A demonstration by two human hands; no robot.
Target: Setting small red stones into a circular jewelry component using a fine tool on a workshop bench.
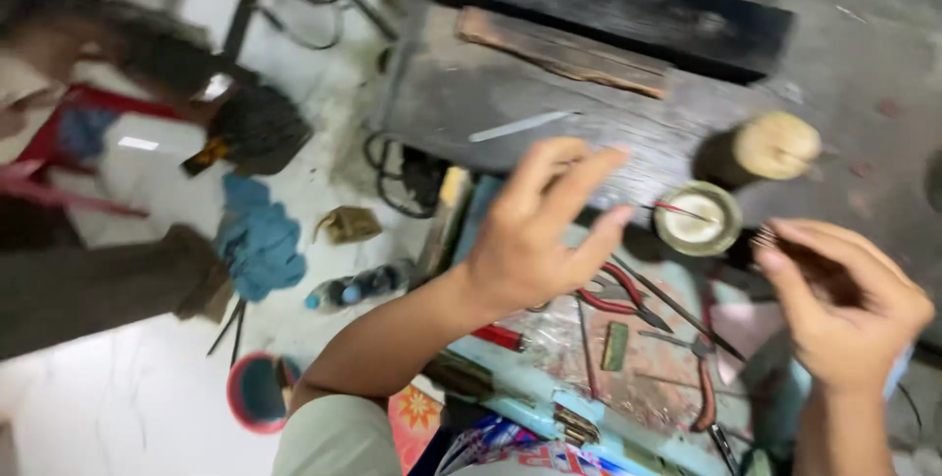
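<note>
The left hand (530, 231) hovers open, empty, above the red-handled pliers (618, 299) on the table (549, 103). The right hand (844, 309) pinches thin wires (775, 238) beside the round tin (698, 218); work looks barely begun.

Motion blur smears the left hand (530, 240) and right hand (844, 314); what the right fingers pinch is unreadable. Red-handled pliers (613, 299) lie partly hidden under the left hand.

Single head-worn view, looking steeply down and slightly forward from close above the table (549, 113). Both hands sit near the lens in the lower frame; the white floor (118, 407) fills the left side. Image motion-blurred.
</note>
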